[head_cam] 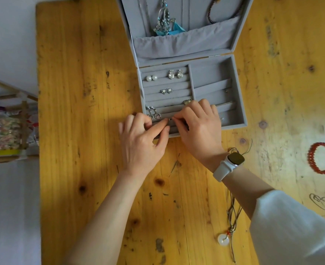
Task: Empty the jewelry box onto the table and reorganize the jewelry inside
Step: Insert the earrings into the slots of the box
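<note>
Home room, worn wooden table by a pale wall, cluttered rack of household oddments beside it

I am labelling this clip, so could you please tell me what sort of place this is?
Probably a home room, not a workshop: a worn wooden table by a plain wall, a grey jewelry box open on it, and a cluttered rack of household items beside it.

White sleeve and white-strapped watch on right arm.
</note>
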